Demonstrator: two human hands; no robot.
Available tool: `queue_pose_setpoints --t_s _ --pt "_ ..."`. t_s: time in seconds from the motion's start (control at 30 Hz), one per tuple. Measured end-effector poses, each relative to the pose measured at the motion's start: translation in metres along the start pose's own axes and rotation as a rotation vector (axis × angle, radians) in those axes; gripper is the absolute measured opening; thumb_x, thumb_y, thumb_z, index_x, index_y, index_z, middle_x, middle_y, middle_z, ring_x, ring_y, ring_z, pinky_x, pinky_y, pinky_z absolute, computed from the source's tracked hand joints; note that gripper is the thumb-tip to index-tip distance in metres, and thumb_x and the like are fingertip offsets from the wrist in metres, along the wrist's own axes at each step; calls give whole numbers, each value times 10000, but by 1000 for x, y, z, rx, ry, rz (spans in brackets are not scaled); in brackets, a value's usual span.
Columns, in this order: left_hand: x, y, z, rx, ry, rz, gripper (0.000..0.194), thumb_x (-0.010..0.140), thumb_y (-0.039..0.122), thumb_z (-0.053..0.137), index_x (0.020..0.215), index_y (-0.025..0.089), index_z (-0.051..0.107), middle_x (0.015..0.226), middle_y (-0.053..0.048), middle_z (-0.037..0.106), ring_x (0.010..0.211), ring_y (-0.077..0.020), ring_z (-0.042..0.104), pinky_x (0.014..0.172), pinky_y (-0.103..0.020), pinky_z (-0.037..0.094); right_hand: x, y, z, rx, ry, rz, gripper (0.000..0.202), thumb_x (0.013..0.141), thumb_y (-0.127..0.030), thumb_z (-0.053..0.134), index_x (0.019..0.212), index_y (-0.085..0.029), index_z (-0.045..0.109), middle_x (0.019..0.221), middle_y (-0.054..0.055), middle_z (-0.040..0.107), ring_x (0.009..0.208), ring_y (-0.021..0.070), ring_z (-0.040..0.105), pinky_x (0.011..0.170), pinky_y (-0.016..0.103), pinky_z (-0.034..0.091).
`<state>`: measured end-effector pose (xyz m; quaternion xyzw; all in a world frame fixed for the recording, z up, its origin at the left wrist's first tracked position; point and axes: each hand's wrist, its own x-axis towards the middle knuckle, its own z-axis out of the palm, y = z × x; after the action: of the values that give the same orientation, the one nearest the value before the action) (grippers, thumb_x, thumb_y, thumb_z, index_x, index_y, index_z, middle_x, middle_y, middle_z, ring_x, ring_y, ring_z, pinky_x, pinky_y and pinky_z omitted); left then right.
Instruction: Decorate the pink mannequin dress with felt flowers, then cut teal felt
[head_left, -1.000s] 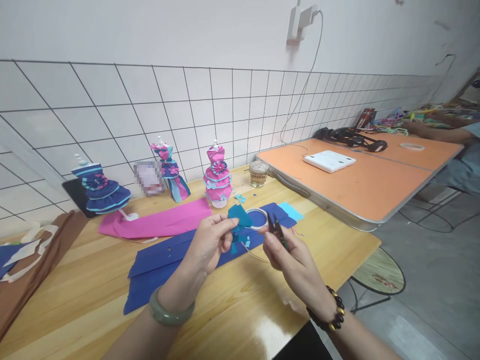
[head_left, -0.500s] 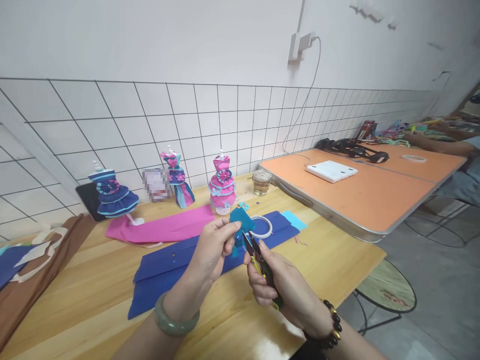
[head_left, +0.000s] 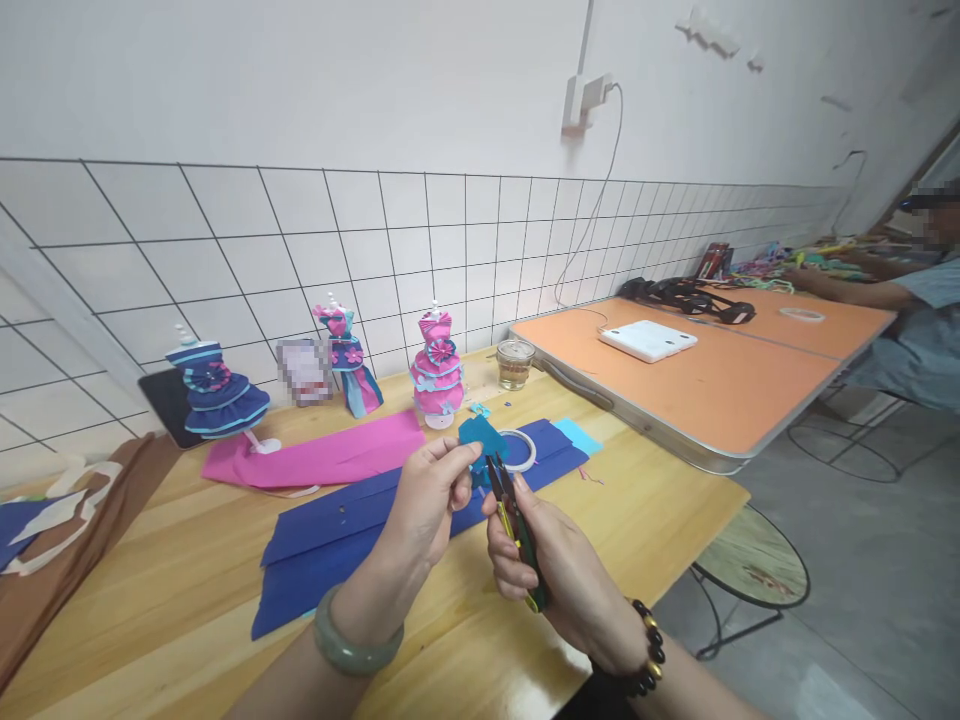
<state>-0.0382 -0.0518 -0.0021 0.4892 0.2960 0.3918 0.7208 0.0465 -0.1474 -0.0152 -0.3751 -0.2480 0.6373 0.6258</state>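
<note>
My left hand [head_left: 431, 490] pinches a small teal piece of crepe paper [head_left: 482, 437] between thumb and fingertips. In my right hand [head_left: 536, 560] I grip a pair of thread snips [head_left: 516, 535] with dark blades and yellow-edged handles. The tips of the snips are at the lower edge of the teal piece; whether they touch it I cannot tell. Below both hands lies a long folded strip of dark blue crepe paper [head_left: 322, 540]. A white tape roll [head_left: 523, 452] rests on its right part, just behind the snips.
Behind the blue strip lie pink crepe paper [head_left: 322, 455] and three small dress forms, one in blue [head_left: 217, 390], one multicoloured [head_left: 352, 365], one in pink [head_left: 437, 375]. A glass [head_left: 515, 365] stands at the back. At right are an orange table [head_left: 720, 390], a stool [head_left: 754, 560] and another person's arm [head_left: 847, 290].
The view has turned slightly to the right. The snips' blades have drawn closer together at the teal paper, and a small teal part hanging below it has shifted.
</note>
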Motion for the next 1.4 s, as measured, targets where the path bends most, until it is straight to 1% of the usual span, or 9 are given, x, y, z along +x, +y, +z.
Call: queue_pose_setpoints --t_s 0.27,0.43,0.63,0.83,0.97,1.03,1.17,1.3,1.4 --pt "-3 -1 2 41 32 38 268 730 293 614 577 163 436 395 78 373 373 -43 328 421 -190 254 0 -2 7 85 0 3 375 870 -506 410 835 -152 527 549 -62 406 378 26 279 402 181 259" --pt "-3 0 0 38 56 97 253 728 320 621 605 169 460 415 81 380 368 -47 312 397 -190 264 -1 -4 9 121 -37 79 370 858 -512 431 827 -156 525 543 -61 409 374 25 273 399 179 251" --pt "-2 1 -1 11 59 84 260 720 328 620 589 172 459 419 78 383 367 -54 328 401 -198 287 2 1 10 131 -74 54 397 832 -547 450 847 -160 532 550 -61 418 374 24 278 403 178 263" --pt "0 6 0 103 203 261 251 662 237 657 522 156 466 477 71 408 455 -49 343 465 -189 281 1 7 10 123 -57 45 390 836 -551 440 838 -170 523 544 -65 414 367 25 283 398 179 265" --pt "2 7 -2 79 177 239 221 649 238 665 529 153 500 491 62 433 482 -59 375 492 -196 301 1 8 8 103 -70 41 410 843 -565 407 848 -170 517 554 -66 402 371 23 264 399 180 245" --pt "2 7 -2 27 134 188 213 659 247 661 548 153 505 472 59 439 464 -61 386 474 -197 298 2 7 5 59 -38 -29 413 837 -570 413 855 -169 511 545 -79 359 380 21 220 393 173 208" --pt "2 6 -2 -39 65 109 201 677 257 653 591 153 504 471 58 459 425 -52 382 423 -185 262 11 3 -5 -138 148 -264 357 760 -489 596 893 -173 494 509 -108 264 402 31 181 381 172 139" --pt "-2 3 2 -18 30 73 184 684 271 647 620 148 526 470 56 464 420 -48 389 422 -175 277 21 -2 -10 -298 266 -337 440 699 -439 673 994 -157 506 498 -103 320 391 39 235 376 187 173" --pt "-4 0 5 17 24 72 174 683 272 648 634 141 545 475 50 472 419 -45 387 420 -172 285 26 -3 -11 -323 310 -389 438 650 -430 708 947 -157 539 503 -83 377 398 50 277 371 197 195"
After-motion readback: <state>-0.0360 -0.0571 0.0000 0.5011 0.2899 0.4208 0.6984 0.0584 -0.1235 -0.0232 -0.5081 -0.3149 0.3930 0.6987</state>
